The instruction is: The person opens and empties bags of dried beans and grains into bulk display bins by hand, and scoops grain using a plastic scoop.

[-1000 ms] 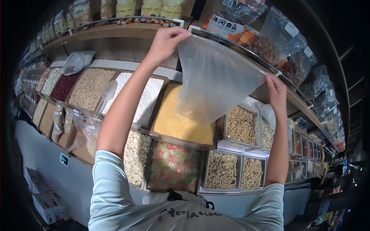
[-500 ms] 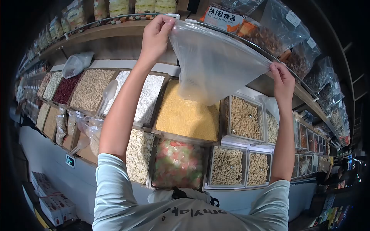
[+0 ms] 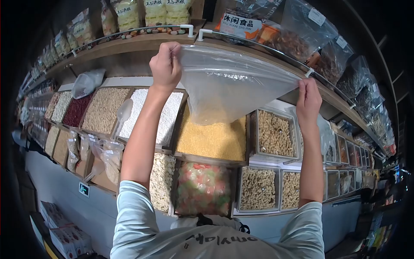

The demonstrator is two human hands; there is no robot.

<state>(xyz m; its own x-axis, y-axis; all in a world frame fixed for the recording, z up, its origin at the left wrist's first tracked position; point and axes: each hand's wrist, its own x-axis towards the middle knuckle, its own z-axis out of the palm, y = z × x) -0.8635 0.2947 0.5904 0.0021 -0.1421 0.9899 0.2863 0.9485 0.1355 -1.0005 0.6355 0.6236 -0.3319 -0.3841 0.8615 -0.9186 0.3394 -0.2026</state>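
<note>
A clear plastic bag [image 3: 228, 88] is stretched between my two hands, its top edge pulled taut and its body hanging down. My left hand [image 3: 166, 67] is closed on the bag's upper left corner. The upper right corner is gripped by my right hand [image 3: 308, 98], with fingers pressed together. Nothing shows inside the bag. Its lower end hangs in front of a bin of yellow grain [image 3: 211, 140]. White grain [image 3: 161, 112] fills the bin beside it, behind my left forearm.
Clear boxes of nuts [image 3: 276, 134] stand at the right. Below the yellow grain is a bin of colourful wrapped pieces [image 3: 203, 187]. A wooden shelf with a rail [image 3: 129, 43] holds packaged snacks [image 3: 125, 15] above. A clear scoop [image 3: 125, 111] lies at the left. Cartons [image 3: 69, 239] stand low left.
My left hand has moved left and lower than half a second ago, pulling the bag's top edge wider and flatter. Both hands still hold the bag.
</note>
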